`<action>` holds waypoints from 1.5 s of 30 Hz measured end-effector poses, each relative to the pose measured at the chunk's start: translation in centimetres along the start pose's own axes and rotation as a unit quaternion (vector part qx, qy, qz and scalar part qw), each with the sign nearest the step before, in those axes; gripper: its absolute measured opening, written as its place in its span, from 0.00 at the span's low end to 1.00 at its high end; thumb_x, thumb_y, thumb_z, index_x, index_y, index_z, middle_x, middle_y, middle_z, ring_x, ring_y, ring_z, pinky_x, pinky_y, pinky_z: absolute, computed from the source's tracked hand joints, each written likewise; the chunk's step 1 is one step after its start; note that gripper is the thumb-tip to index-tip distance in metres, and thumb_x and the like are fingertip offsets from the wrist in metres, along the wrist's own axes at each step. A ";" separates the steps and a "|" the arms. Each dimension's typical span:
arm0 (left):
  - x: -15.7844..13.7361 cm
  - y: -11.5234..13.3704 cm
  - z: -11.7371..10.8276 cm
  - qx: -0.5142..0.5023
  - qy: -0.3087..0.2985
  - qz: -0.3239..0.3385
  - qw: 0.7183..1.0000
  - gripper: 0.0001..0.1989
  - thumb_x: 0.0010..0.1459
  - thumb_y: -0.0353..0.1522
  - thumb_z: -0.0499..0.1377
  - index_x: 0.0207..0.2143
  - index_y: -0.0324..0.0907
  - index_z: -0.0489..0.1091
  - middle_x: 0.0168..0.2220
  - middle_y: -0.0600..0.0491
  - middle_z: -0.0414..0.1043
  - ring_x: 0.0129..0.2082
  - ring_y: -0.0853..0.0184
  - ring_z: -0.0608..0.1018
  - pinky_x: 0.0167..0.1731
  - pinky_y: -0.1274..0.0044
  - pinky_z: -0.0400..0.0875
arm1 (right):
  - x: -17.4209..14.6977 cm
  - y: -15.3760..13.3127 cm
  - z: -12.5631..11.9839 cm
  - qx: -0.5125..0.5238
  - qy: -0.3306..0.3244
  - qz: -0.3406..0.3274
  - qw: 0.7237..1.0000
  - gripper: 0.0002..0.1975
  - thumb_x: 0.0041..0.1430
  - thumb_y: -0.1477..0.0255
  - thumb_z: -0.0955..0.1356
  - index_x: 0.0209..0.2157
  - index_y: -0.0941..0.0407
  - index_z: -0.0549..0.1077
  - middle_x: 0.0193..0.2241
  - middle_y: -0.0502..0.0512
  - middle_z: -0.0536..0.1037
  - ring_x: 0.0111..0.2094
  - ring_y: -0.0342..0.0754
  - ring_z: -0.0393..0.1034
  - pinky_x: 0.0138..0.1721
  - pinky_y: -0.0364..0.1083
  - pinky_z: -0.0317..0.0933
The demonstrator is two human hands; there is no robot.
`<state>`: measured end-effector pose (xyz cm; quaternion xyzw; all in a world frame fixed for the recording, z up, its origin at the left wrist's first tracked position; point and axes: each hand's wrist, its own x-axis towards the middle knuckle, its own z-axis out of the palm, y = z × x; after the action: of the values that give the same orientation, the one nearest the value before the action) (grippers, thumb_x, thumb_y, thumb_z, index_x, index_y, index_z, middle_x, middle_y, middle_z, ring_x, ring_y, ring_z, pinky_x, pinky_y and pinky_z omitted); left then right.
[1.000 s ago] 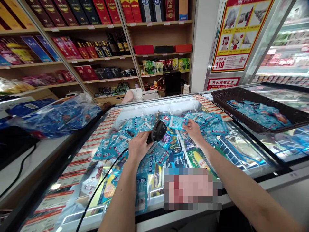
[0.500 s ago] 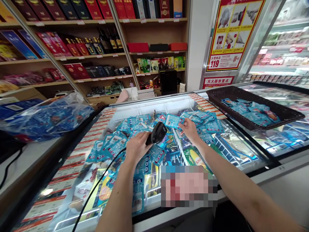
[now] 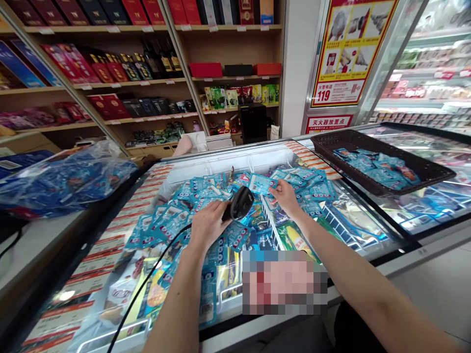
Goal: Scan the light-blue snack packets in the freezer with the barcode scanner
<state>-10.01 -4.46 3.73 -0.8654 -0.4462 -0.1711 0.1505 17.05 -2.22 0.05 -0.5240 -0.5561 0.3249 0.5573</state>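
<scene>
My left hand (image 3: pixel 208 221) is wrapped round the handle of a black corded barcode scanner (image 3: pixel 242 203), its head tilted up and to the right. A black cable (image 3: pixel 151 272) runs from it down to the lower left. Between the thumb and fingers of my right hand (image 3: pixel 285 195) is the right end of a small blue packet (image 3: pixel 260 184), just right of the scanner head. Many similar blue packets (image 3: pixel 171 218) lie spread over the glass top of a chest freezer (image 3: pixel 91 255), around and beneath both hands.
On the freezer's right part stands a dark brown basket (image 3: pixel 434 177) holding more blue packets. A clear plastic bag (image 3: pixel 73 174) filled with blue packets rests on the left counter. Behind are stocked shelves (image 3: pixel 147 83) and a red-and-yellow fire poster (image 3: pixel 342 54). A blurred patch covers the freezer's front edge.
The view has shifted slightly, so most things sit a little further left. Both hands keep their holds on the scanner and the packet, with little other movement.
</scene>
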 end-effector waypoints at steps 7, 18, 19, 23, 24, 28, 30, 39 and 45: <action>0.1 0.0 -0.1 0.005 0.007 0.007 1.000 0.16 0.57 0.38 0.53 0.47 0.44 0.65 0.43 0.48 0.73 0.44 0.60 0.74 0.36 0.73 0.67 | 0.1 0.2 0.0 -0.012 0.002 0.003 1.000 0.14 0.51 0.57 0.66 0.32 0.52 0.60 0.25 0.48 0.72 0.21 0.47 0.69 0.18 0.47 0.65; 0.1 0.3 0.0 0.018 -0.002 0.003 1.000 0.16 0.57 0.38 0.53 0.46 0.43 0.66 0.44 0.47 0.73 0.44 0.59 0.74 0.36 0.72 0.67 | 0.0 0.1 -0.2 -0.026 -0.005 0.004 1.000 0.14 0.52 0.58 0.65 0.32 0.52 0.60 0.28 0.50 0.74 0.23 0.47 0.71 0.17 0.45 0.62; 0.1 0.3 0.0 0.020 -0.005 0.004 1.000 0.16 0.57 0.38 0.53 0.47 0.43 0.66 0.44 0.47 0.73 0.44 0.59 0.74 0.36 0.72 0.67 | 0.0 0.1 -0.3 -0.026 -0.007 0.005 1.000 0.14 0.53 0.58 0.65 0.32 0.52 0.60 0.29 0.50 0.74 0.23 0.47 0.71 0.18 0.45 0.63; 0.1 0.4 0.1 0.028 -0.010 0.004 1.000 0.17 0.56 0.38 0.54 0.47 0.43 0.66 0.45 0.46 0.72 0.45 0.58 0.74 0.36 0.72 0.68 | 0.1 0.4 -0.3 -0.027 -0.010 0.007 1.000 0.14 0.53 0.58 0.65 0.32 0.52 0.60 0.28 0.50 0.73 0.22 0.47 0.70 0.19 0.47 0.65; 0.1 0.4 0.2 0.030 -0.008 0.005 1.000 0.17 0.56 0.38 0.54 0.48 0.43 0.66 0.45 0.46 0.72 0.44 0.58 0.74 0.36 0.72 0.68 | 0.1 0.5 -0.3 -0.024 -0.010 0.006 1.000 0.14 0.53 0.58 0.65 0.32 0.52 0.60 0.28 0.49 0.73 0.22 0.47 0.70 0.20 0.47 0.66; 0.1 0.4 0.2 0.034 -0.003 0.005 0.999 0.17 0.56 0.38 0.54 0.48 0.43 0.65 0.44 0.46 0.73 0.44 0.58 0.74 0.36 0.72 0.68 | 0.1 0.3 -0.3 -0.017 -0.002 0.001 1.000 0.14 0.52 0.59 0.66 0.31 0.52 0.59 0.26 0.48 0.71 0.21 0.46 0.70 0.19 0.46 0.65; 0.1 0.4 0.1 0.034 -0.003 0.008 0.999 0.17 0.56 0.38 0.54 0.47 0.43 0.66 0.44 0.47 0.73 0.44 0.58 0.74 0.36 0.72 0.68 | 0.1 0.2 -0.3 -0.021 0.001 0.004 1.000 0.13 0.52 0.59 0.66 0.31 0.52 0.60 0.25 0.48 0.70 0.22 0.46 0.70 0.18 0.45 0.64; 0.3 0.7 0.2 0.037 0.001 0.020 0.999 0.17 0.56 0.38 0.55 0.48 0.43 0.65 0.43 0.47 0.73 0.44 0.57 0.74 0.38 0.72 0.67 | 0.0 0.1 -0.4 -0.015 0.007 0.005 1.000 0.16 0.53 0.60 0.64 0.41 0.53 0.62 0.25 0.47 0.69 0.20 0.46 0.70 0.17 0.44 0.60; 0.1 0.5 0.2 0.038 0.012 0.007 0.999 0.17 0.57 0.38 0.54 0.48 0.43 0.65 0.44 0.47 0.73 0.44 0.59 0.74 0.37 0.73 0.67 | 0.0 -0.7 -1.6 -0.164 0.084 -0.064 0.981 0.24 0.58 0.68 0.60 0.56 0.53 0.57 0.23 0.47 0.70 0.24 0.47 0.68 0.30 0.47 0.63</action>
<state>-9.48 -4.62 3.57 -0.8600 -0.4447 -0.1630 0.1900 18.39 -2.69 1.02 -0.5974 -0.5853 0.1477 0.5280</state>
